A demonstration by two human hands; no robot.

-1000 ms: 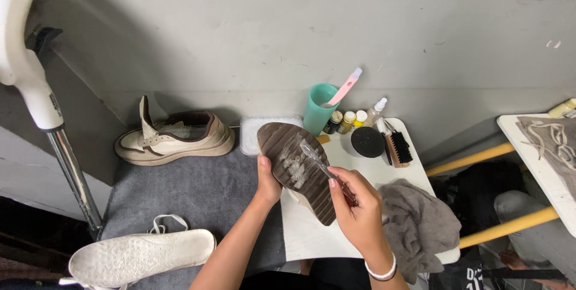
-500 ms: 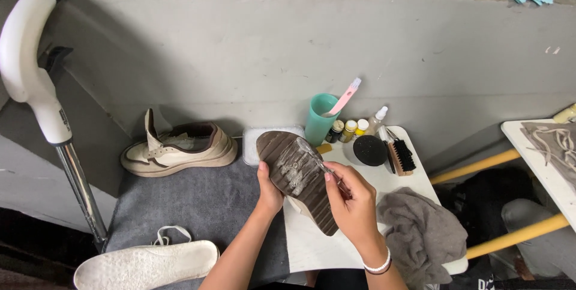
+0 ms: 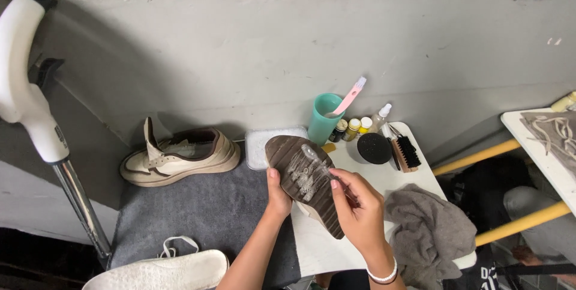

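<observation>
Grey concrete wall (image 3: 288, 44) stands behind the grips, spanning the view. Dark grey mat (image 3: 198, 212) lies left of the left grip; on it, up and to the left, a cream sneaker (image 3: 180, 155) with brown lining sits upright. A white sole (image 3: 159, 272) with a lace loop lies below and left of the grips, at the picture's edge. White table (image 3: 360, 173) lies under and right of the grips. A grey cloth (image 3: 429, 233) is bunched just right of the right grip.

Left hand (image 3: 277, 197) is closed on the left edge of a shoe (image 3: 303, 179) held sole-up, its dark ribbed tread smeared with pale foam. Right hand (image 3: 360, 209) pinches a small clear-handled brush (image 3: 315, 159), whose head touches the tread at the upper middle.

Beyond the grips: teal cup (image 3: 323, 123) holding a pink toothbrush (image 3: 351, 95), a black round tin (image 3: 374, 148), a wooden bristle brush (image 3: 407, 153), small bottles (image 3: 359, 126).
</observation>
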